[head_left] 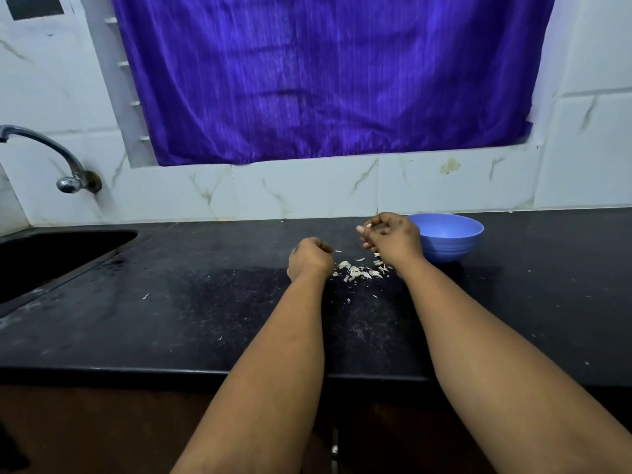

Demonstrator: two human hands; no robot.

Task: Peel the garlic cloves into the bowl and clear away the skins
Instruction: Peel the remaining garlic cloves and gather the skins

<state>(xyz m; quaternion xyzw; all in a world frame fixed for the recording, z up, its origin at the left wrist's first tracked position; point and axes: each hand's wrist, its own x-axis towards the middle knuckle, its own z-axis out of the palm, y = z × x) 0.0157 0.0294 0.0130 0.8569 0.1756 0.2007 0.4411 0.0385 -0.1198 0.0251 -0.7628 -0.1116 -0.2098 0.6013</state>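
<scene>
Fingers (371, 234) of our right hand (393, 239) are curled around a small pale piece, which we judge to be a garlic clove (369, 226), held just beside the rim of the blue bowl (448, 237). Our left hand (309, 256) is closed into a fist near the counter; if it holds something, we cannot tell. Between both hands lies a small pile of skins (359, 270) on the black counter (171, 319), and some loose flakes are spread further toward us. The inside of the bowl is hidden, so we cannot count the peeled cloves. We judge that peeling is well advanced, because many skins are there, but clearing the skins is not yet done. At far left are the sink (51, 254) and the tap (61, 159).
</scene>
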